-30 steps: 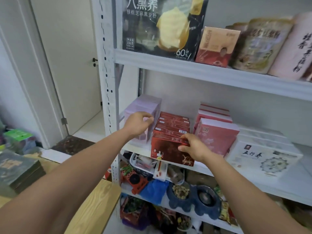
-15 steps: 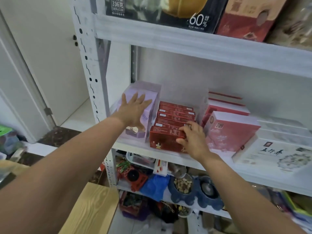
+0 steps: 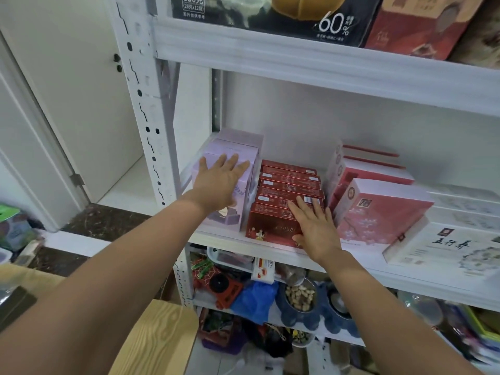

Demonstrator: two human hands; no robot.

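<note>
The white metal shelf board (image 3: 351, 267) carries all. A tall pale purple cardboard box (image 3: 216, 152) stands just left of the front dark red cardboard box (image 3: 267, 226), and a pink blossom-printed box (image 3: 378, 212) just right of it. The red box seems light, stiff and glossy. It is probably best gripped by its side faces, but the neighbours crowd them. Free room lies in front and above. The left hand (image 3: 219, 185) presses flat on the purple box and the right hand (image 3: 313, 228) lies flat on the red box. Neither grips anything.
</note>
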